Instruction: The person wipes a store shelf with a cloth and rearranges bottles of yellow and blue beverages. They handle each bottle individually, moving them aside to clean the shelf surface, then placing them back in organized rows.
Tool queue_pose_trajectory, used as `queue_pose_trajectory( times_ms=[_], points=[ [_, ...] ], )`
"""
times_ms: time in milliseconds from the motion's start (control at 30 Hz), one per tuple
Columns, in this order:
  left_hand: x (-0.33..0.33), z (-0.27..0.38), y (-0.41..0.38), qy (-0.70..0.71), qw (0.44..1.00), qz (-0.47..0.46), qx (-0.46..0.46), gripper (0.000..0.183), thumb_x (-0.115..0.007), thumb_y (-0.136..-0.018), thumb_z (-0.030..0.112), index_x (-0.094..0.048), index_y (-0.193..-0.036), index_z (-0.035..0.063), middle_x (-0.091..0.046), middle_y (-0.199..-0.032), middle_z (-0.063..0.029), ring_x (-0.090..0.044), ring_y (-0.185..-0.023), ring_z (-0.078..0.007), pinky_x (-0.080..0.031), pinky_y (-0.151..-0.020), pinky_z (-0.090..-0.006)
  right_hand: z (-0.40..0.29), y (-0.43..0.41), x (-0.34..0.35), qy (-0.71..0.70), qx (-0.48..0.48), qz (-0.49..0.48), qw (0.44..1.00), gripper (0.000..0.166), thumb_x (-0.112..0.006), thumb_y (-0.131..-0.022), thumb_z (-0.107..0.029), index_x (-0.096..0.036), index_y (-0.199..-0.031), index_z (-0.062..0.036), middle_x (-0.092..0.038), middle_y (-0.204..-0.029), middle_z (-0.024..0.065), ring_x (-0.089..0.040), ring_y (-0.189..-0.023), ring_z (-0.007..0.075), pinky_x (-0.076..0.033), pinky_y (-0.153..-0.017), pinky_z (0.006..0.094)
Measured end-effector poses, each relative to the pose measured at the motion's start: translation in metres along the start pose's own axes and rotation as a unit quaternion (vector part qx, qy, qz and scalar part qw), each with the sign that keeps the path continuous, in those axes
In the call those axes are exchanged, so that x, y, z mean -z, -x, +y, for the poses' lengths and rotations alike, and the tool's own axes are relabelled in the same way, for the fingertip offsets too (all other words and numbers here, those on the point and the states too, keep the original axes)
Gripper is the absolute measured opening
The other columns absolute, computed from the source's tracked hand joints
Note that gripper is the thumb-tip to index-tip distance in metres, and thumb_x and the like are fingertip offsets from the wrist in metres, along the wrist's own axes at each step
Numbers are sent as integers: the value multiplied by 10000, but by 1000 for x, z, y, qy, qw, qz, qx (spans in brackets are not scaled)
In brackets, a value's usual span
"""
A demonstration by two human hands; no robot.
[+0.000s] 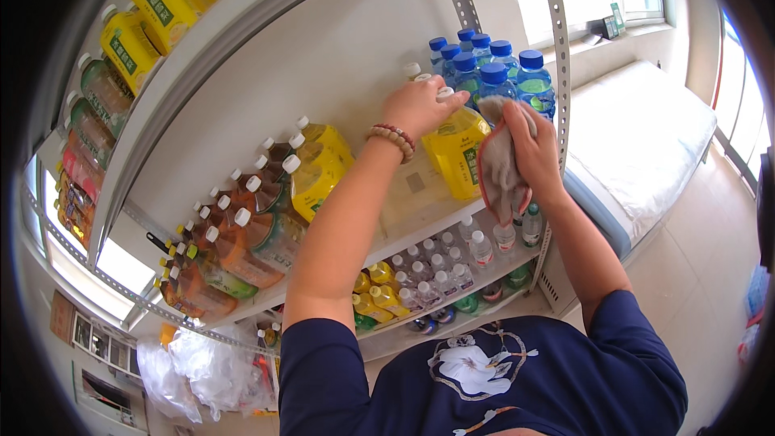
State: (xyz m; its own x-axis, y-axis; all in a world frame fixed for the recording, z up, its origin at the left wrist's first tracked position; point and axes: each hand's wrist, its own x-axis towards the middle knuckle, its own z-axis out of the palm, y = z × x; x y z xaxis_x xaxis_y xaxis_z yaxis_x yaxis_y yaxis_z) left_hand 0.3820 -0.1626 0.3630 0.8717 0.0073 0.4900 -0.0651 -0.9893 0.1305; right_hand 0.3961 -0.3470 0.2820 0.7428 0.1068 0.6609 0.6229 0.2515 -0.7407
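My left hand (pixel 424 106) reaches onto the middle shelf, its fingers around the white cap and neck of a large yellow drink bottle (pixel 454 148). More white caps show just behind that hand. In my right hand (pixel 533 148) is a grey cleaning cloth (pixel 502 163) with a reddish edge, bunched and hanging down at the right side of the yellow bottle. Close behind the cloth stand several blue-capped bottles (pixel 536 82). The cloth hides part of the shelf's front edge.
More yellow bottles (pixel 318 163) and dark tea bottles (pixel 260 191) stand farther left on the metal shelf (pixel 412 224). Small water bottles (pixel 481 248) fill the shelf below. A perforated post (pixel 560 30) rises at the right, beside a plastic-covered white surface (pixel 636 133). Yellow bottles (pixel 160 0) line the upper shelf.
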Motion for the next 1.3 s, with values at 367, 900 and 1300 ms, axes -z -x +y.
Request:
queue_pose_trajectory(
  times_ms=[367,900,1300],
  points=[
    [44,-25,40,0,992,122,34,374,-567,-863,427,-577,-821,55,-615,-674,-140,-602,-651,-331,-464,-606,-404,0,-33,-42,8,21,-33,999,326,-569,-914,-302,-643,-882,15,-594,-657,92,-498,-638,93,-449,-616,286],
    [55,-63,90,-104,993,35,40,373,-380,-962,402,-560,-910,79,-638,-728,-176,-610,-713,-392,-473,-638,-476,21,-43,-135,66,-11,-366,928,411,-524,-876,-378,-663,-980,-5,-644,-1005,255,-609,-969,382,-472,-819,386],
    [68,-62,80,-124,987,-83,59,369,-328,-976,401,-545,-974,103,-645,-804,-174,-596,-772,-412,-467,-694,-498,12,43,-126,240,291,-104,920,448,-661,-792,-204,-563,-1205,-61,-565,-1167,68,-512,-1022,279,-414,-859,396]
  ],
)
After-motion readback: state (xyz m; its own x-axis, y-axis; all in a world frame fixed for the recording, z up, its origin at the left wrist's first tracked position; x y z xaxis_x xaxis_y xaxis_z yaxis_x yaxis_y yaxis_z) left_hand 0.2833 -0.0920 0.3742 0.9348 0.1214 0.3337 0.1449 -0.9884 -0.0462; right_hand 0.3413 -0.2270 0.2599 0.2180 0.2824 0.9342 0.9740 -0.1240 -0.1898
